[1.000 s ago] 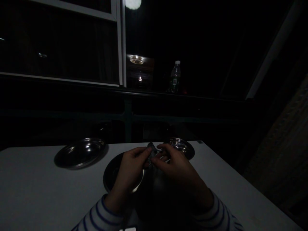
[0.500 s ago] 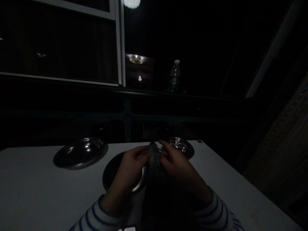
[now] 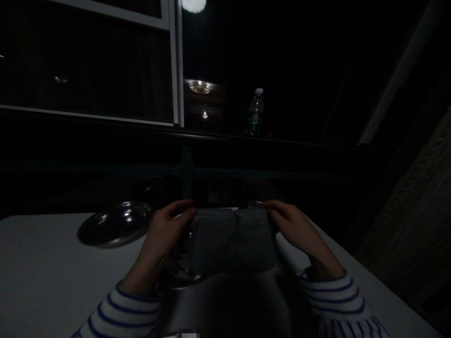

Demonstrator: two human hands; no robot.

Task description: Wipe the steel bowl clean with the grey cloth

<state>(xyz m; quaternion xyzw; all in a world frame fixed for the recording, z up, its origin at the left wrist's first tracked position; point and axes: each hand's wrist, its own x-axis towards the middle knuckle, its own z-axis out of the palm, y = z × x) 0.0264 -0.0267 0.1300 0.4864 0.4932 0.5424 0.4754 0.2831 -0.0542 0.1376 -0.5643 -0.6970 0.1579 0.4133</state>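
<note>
A dark grey cloth [image 3: 232, 241] hangs spread between my two hands above the table. My left hand [image 3: 169, 230] pinches its upper left corner between thumb and fingers. At the upper right corner, my right hand [image 3: 291, 223] pinches it the same way. Behind and below the cloth's left side is a round metal dish [image 3: 181, 283], mostly covered by the cloth and my left hand. Of another metal dish [image 3: 254, 203] at the far right, only the rim shows over the cloth.
A large shiny metal dish [image 3: 116, 225] sits on the white table [image 3: 45, 277] at the left. A plastic bottle [image 3: 255, 112] with a white cap stands on the ledge beyond the table. The room is very dark.
My hands have moved apart, left and right. The cloth, bunched between them before, is now stretched out flat and hides more of the near and far right dishes.
</note>
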